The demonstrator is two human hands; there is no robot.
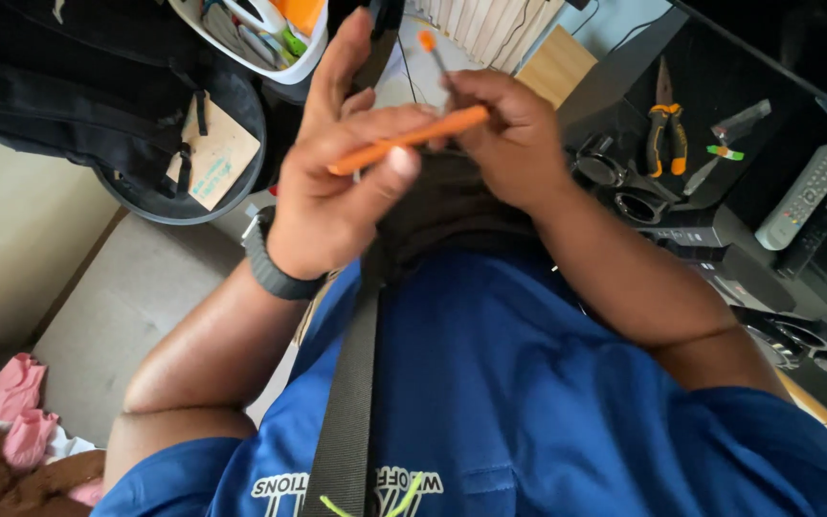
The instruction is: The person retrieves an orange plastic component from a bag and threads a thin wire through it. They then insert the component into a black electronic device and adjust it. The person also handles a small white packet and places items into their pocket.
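Head cam first: my left hand (332, 191) pinches an orange rod (409, 141) between thumb and fingers (390, 120), index finger sticking up loose. My right hand (509, 134) is curled shut around the rod's other end and a thin orange-tipped stick (430, 50). Both sit up in front of my chest, above the blue shirt (528, 402). Orange-handled pliers (663, 129) and a grey remote (801, 196) lie on the dark counter (777, 86) to the right.

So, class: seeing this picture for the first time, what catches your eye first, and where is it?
The thin orange plastic stick, top centre, held between the left hand and the right hand. Next, the orange-handled metal pliers on the black desk, upper right. Lower down, the blue cloth shirt fills the frame.
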